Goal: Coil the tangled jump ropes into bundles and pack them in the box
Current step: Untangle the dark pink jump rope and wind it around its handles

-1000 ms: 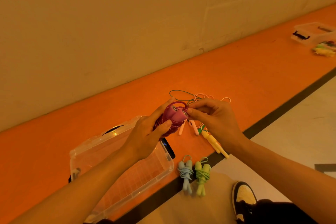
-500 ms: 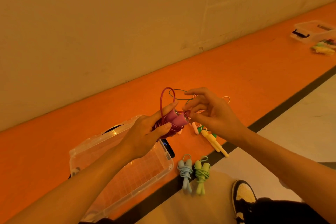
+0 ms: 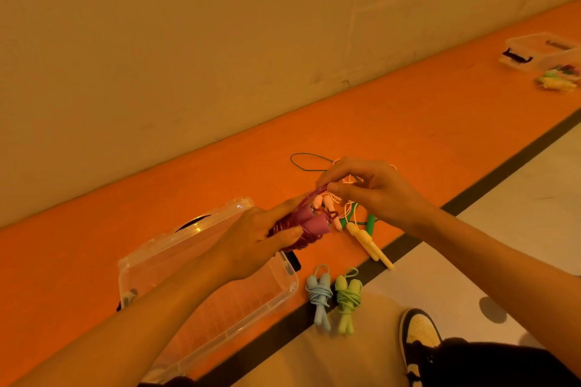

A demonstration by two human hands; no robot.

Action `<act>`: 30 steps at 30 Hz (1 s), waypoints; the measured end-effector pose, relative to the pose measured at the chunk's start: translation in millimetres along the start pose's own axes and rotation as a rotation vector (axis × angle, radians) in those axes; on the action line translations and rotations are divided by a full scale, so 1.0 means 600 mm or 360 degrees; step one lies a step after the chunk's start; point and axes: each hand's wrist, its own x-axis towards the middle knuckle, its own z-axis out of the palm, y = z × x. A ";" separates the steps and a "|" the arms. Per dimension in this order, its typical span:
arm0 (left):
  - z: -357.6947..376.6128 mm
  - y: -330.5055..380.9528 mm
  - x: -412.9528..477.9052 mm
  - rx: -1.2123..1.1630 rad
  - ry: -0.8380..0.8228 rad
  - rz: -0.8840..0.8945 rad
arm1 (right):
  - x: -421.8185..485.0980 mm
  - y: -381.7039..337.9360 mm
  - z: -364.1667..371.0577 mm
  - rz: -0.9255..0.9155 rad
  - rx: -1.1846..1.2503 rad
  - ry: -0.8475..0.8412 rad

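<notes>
My left hand [image 3: 261, 242] grips a coiled magenta jump rope bundle [image 3: 309, 223] by its two handles, above the right end of a clear plastic box [image 3: 157, 264] on the orange floor. My right hand [image 3: 374, 192] pinches the loose end loop of the magenta cord just above the handles. Under my right hand lies a tangle of pink, green and yellow ropes [image 3: 361, 226], partly hidden. A coiled blue bundle [image 3: 319, 295] and a coiled light-green bundle [image 3: 347, 298] lie side by side on the dark floor stripe, right of the box.
A wall runs along the far edge of the orange floor strip. A second clear box [image 3: 540, 52] and a small pile of coloured ropes [image 3: 558, 80] sit far right. My shoe [image 3: 419, 339] is at the lower right on the pale floor.
The tall magenta loop held up half a second ago has been pulled down tight over the handles. My right hand shifted slightly right, pinching the cord end. The left hand kept its grip.
</notes>
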 end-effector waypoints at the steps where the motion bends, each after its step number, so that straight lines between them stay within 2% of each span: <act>1: -0.003 -0.003 0.000 -0.0011 0.0051 -0.0026 | 0.000 0.004 -0.002 0.0029 -0.0028 0.0019; 3: -0.006 -0.009 0.000 -0.0023 0.0104 -0.0047 | -0.002 0.007 0.000 0.0107 -0.0033 0.0003; 8: -0.007 -0.018 0.000 0.0081 0.0099 -0.0039 | -0.005 -0.002 0.011 0.0213 0.0343 -0.0031; 22: -0.004 -0.017 -0.001 0.0269 0.0005 0.0012 | -0.007 -0.014 0.014 0.0272 0.0345 0.0031; 30: -0.005 -0.023 0.001 0.0316 0.0050 -0.0003 | -0.007 -0.016 0.020 0.0487 0.0488 0.0078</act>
